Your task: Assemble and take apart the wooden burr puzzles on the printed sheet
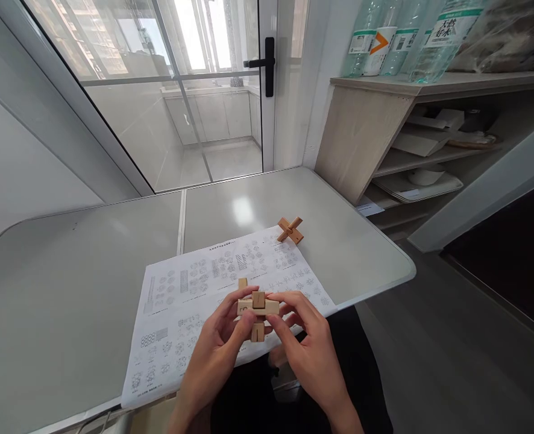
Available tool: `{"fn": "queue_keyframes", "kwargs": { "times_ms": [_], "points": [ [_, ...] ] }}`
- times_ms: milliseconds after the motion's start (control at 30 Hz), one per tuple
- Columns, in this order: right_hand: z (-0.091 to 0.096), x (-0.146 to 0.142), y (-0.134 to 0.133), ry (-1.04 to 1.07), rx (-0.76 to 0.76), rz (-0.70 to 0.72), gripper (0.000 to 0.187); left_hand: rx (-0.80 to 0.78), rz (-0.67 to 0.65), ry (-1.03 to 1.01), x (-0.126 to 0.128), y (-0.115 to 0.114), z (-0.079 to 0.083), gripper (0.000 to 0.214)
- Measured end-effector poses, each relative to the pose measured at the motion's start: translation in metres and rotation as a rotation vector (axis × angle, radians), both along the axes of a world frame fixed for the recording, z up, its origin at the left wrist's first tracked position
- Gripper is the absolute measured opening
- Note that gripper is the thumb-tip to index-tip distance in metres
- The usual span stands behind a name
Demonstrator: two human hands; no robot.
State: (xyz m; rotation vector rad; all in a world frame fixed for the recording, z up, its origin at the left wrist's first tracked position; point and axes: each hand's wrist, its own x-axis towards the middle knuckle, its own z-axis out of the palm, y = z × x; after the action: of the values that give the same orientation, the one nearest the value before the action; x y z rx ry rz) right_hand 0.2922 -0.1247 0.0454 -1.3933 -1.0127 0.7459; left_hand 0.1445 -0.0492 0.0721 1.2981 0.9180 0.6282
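Between my two hands is a wooden burr puzzle [265, 308], made of light interlocking blocks with markings on some faces. My left hand [224, 337] grips its left side, thumb on the front and fingers behind. From the right, my right hand [305, 343] pinches the end of the crosswise block between thumb and fingers. Another wooden block end [243, 282] shows just above my left fingers; whether it joins the puzzle I cannot tell. Beneath the hands lies a large printed sheet [194, 313] with rows of small puzzle diagrams.
A second, assembled wooden cross puzzle [290, 230] rests at the sheet's top right corner. The pale table [68, 289] ends in a rounded edge at right. Beyond it stand a wooden shelf [361, 132] with plastic bottles [443, 45] and a glass door with a black handle [269, 66].
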Motion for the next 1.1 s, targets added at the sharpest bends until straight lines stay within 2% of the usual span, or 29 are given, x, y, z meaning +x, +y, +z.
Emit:
{"fn": "queue_keyframes", "kwargs": {
  "times_ms": [133, 333, 500, 633, 767, 867, 1000, 1100],
  "points": [
    [0.000, 0.000, -0.001, -0.002, -0.016, 0.009, 0.018, 0.013, -0.002, 0.030, -0.003, 0.001, -0.003, 0.053],
    [0.001, 0.000, -0.001, 0.003, -0.038, 0.022, 0.020, 0.024, -0.013, 0.038, -0.005, 0.002, 0.002, 0.051],
    [0.002, 0.000, -0.001, 0.032, -0.065, 0.018, 0.023, -0.006, -0.143, -0.075, -0.013, 0.002, -0.001, 0.067],
    [0.001, -0.001, -0.001, 0.073, -0.094, 0.026, 0.025, 0.029, -0.149, -0.025, -0.016, 0.003, -0.004, 0.075],
    [-0.004, -0.002, 0.000, 0.112, -0.115, -0.008, 0.032, 0.061, -0.006, 0.011, -0.017, 0.006, -0.010, 0.070],
    [-0.008, -0.002, 0.001, 0.148, -0.146, -0.035, 0.037, 0.083, 0.208, -0.044, -0.018, 0.011, -0.020, 0.075],
    [-0.013, -0.001, 0.002, 0.108, -0.210, -0.014, 0.033, 0.055, 0.477, -0.096, -0.015, 0.017, -0.030, 0.074],
    [-0.016, -0.002, 0.005, 0.061, -0.225, 0.011, 0.030, -0.008, 0.515, -0.104, -0.008, 0.019, -0.034, 0.073]
  ]
}}
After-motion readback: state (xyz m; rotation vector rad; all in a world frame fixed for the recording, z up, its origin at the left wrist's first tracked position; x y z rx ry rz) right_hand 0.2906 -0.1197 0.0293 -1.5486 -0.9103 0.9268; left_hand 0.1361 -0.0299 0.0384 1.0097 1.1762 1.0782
